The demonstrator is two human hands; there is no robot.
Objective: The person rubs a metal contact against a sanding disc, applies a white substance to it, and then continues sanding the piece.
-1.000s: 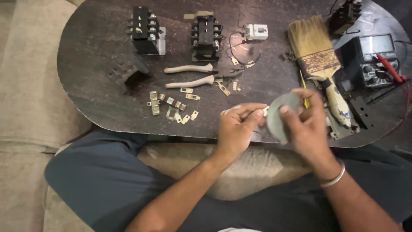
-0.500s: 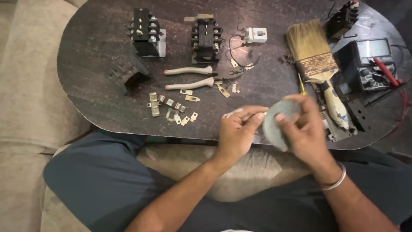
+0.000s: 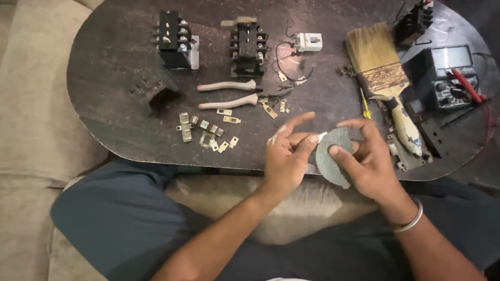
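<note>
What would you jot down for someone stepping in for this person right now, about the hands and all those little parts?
Right hand: holds a grey abrasive disc, thumb on its face.
Left hand: pinches a small pale piece against the disc's edge.
On the table: small metal contacts in a loose cluster, two black contactor blocks, pliers, paintbrush, multimeter.
Done: blocks look opened, contacts laid out.
Left: contacts lie apart from the blocks; how many are cleaned cannot be told.

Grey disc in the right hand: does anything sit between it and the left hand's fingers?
Nothing visible does. The right hand holds the grey disc by its edge, and the left hand presses a small pale piece against the disc's upper left rim.
</note>
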